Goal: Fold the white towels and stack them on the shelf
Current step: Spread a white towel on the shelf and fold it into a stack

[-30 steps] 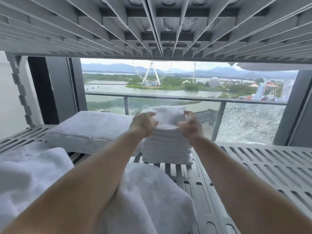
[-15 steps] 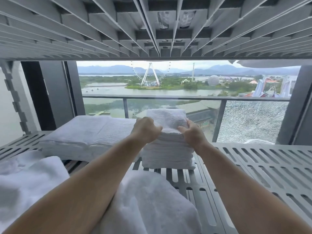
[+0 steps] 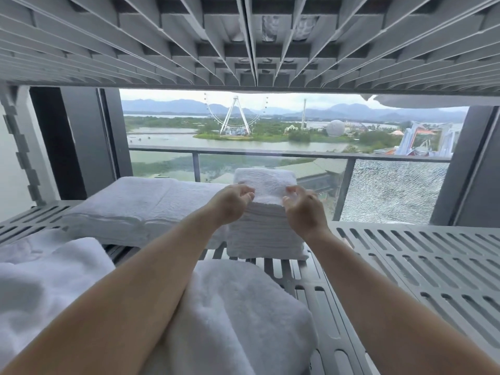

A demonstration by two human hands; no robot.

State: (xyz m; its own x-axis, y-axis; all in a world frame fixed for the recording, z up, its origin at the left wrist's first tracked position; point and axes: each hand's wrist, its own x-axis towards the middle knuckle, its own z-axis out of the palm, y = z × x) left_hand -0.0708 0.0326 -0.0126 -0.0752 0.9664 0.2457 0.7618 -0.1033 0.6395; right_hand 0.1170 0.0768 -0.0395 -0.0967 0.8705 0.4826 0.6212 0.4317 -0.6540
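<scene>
A tall stack of small folded white towels (image 3: pixel 266 234) stands on the grey slatted shelf (image 3: pixel 405 255). The top towel (image 3: pixel 263 181) lies flat on it. My left hand (image 3: pixel 233 204) and my right hand (image 3: pixel 304 211) hover just in front of the stack's top edge, one at each side. Their fingers are loosely curled and hold nothing. My fingertips are close to the top towel's front edge, and I cannot tell if they touch it.
A wider, lower stack of folded towels (image 3: pixel 140 205) lies to the left. Thick fluffy towels (image 3: pixel 238 309) sit in front under my forearms. The upper shelf's ribbed underside (image 3: pixel 243 36) hangs close overhead. Behind is a window (image 3: pixel 297 125) with a balcony rail.
Both hands gripped the top towel's front edge while setting it on the stack. They have let go and drawn back slightly, and the towel now rests on the stack.
</scene>
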